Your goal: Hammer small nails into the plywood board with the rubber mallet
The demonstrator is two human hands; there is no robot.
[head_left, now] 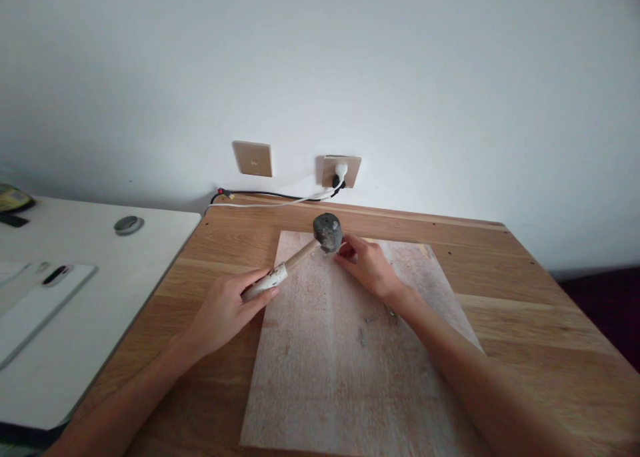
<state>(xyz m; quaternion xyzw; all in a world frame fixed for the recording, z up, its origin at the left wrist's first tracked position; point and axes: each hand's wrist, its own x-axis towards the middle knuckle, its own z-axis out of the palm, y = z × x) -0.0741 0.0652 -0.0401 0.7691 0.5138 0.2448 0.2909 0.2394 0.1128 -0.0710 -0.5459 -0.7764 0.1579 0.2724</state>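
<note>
My left hand (235,307) is closed round the pale, worn handle of a mallet (300,253). Its dark, scuffed head (327,232) is raised over the far part of a whitish wooden board (310,370). Just right of the head, my right hand (367,267) is closed, with thumb and index finger pinched close to the board. What the pinch holds is too small and hidden to make out. Small grey pieces, perhaps screws or nails (363,337), lie on the board near my right forearm.
The board rests on a wooden table (200,363) against a white wall. A socket (350,170) with plugs, a wall plate (254,158) and cables (275,193) are behind it. At left, a white table (115,270) bears a round grey disc (129,225) and a white device (45,303).
</note>
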